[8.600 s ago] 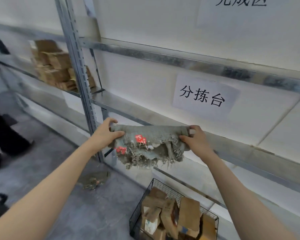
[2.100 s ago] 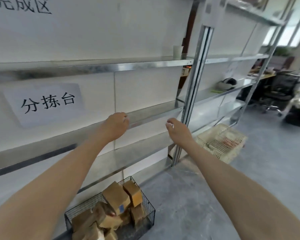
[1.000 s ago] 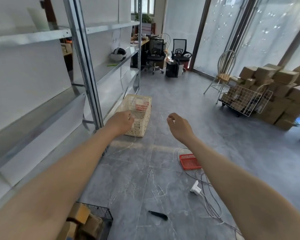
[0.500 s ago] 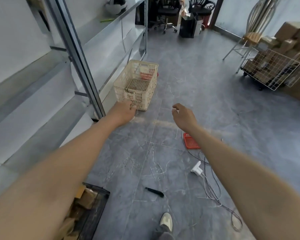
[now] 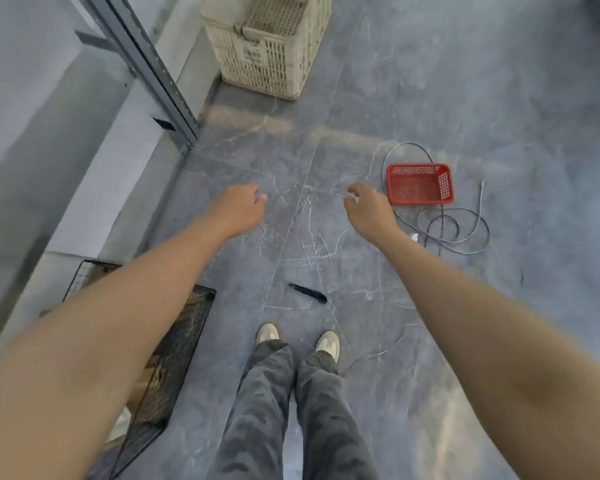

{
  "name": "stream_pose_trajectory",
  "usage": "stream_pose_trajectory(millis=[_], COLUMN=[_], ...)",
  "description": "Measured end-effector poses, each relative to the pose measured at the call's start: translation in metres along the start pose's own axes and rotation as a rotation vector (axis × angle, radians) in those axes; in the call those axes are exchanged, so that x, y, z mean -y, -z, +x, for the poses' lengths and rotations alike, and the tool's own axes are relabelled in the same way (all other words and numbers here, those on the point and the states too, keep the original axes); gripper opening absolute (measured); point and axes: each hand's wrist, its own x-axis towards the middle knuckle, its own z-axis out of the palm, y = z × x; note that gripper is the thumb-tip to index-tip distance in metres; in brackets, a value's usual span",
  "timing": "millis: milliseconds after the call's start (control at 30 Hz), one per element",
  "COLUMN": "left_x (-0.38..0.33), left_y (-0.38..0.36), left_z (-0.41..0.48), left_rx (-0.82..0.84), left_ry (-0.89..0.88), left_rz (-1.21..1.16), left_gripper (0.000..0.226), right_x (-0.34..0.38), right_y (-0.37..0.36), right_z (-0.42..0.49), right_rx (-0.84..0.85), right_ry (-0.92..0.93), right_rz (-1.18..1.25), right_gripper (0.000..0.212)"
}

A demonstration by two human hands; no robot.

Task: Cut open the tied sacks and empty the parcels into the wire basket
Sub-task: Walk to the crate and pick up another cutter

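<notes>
Your left hand [image 5: 238,211] hangs with fingers loosely curled and empty, your right hand [image 5: 369,211] curled likewise (pinching anything, I cannot tell), the black cutter [image 5: 308,292] on the floor [image 5: 430,81] nearer you.

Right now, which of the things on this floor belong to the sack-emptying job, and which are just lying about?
For the job:
black wire basket
cardboard parcels inside it
black tool, probably the cutter

Just lying about:
cream plastic crate
red tray
loose cables
</notes>
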Motion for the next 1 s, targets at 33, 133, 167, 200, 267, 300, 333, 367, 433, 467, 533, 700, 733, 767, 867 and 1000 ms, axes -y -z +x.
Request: stream_pose_trajectory(millis=[33,133,167,200,267,300,333,367,433,467,533,700,733,767,867,1000], left_x=[0.007,0.034,0.043,0.054,0.074,0.083,0.093,0.104,0.118,0.127,0.146,0.188,0.196,0.203,0.222,0.239], left_y=[-0.016,-0.069,-0.089,-0.110,-0.153,-0.174,-0.195,-0.221,-0.256,-0.279,-0.322,-0.416,-0.431,-0.445,-0.479,-0.509], left_z=[0.010,0.040,0.049,0.059,0.076,0.084,0.092,0.101,0.109,0.115,0.127,0.154,0.162,0.169,0.189,0.214], left_rx=[0.014,0.067,0.092,0.111,0.150,0.169,0.182,0.200,0.228,0.234,0.244,0.264,0.257,0.254,0.239,0.207], left_ry=[-0.002,-0.011,-0.012,-0.018,-0.016,-0.009,-0.002,0.004,0.001,0.007,0.024,0.024,0.018,0.019,0.021,0.012], left_rz=[0.003,0.022,0.027,0.033,0.061,0.079,0.094,0.108,0.116,0.112,0.094,0.080,0.081,0.083,0.081,0.101], left_gripper=[0.033,0.029,0.028,0.027,0.027,0.029,0.032,0.034,0.035,0.036,0.039,0.034,0.034,0.035,0.038,0.039], right_x=[-0.010,-0.044,-0.057,-0.071,-0.101,-0.116,-0.131,-0.148,-0.173,-0.187,-0.213,-0.265,-0.275,-0.284,-0.310,-0.333], right_y=[-0.017,-0.073,-0.093,-0.112,-0.154,-0.175,-0.196,-0.221,-0.255,-0.276,-0.317,-0.408,-0.425,-0.441,-0.486,-0.527], right_z=[0.005,0.018,0.021,0.025,0.031,0.034,0.037,0.042,0.046,0.051,0.063,0.090,0.094,0.099,0.111,0.126], right_rx=[0.016,0.087,0.112,0.132,0.176,0.197,0.214,0.232,0.266,0.282,0.307,0.364,0.375,0.391,0.432,0.356], right_ry=[-0.019,-0.079,-0.096,-0.105,-0.140,-0.161,-0.174,-0.187,-0.188,-0.191,-0.187,-0.169,-0.148,-0.125,-0.059,-0.004], right_rz=[0.003,0.019,0.016,0.002,-0.035,-0.045,-0.053,-0.063,-0.093,-0.108,-0.129,-0.161,-0.182,-0.211,-0.302,-0.400], right_gripper=[0.036,0.038,0.038,0.038,0.037,0.038,0.038,0.038,0.037,0.037,0.038,0.035,0.034,0.033,0.034,0.031])
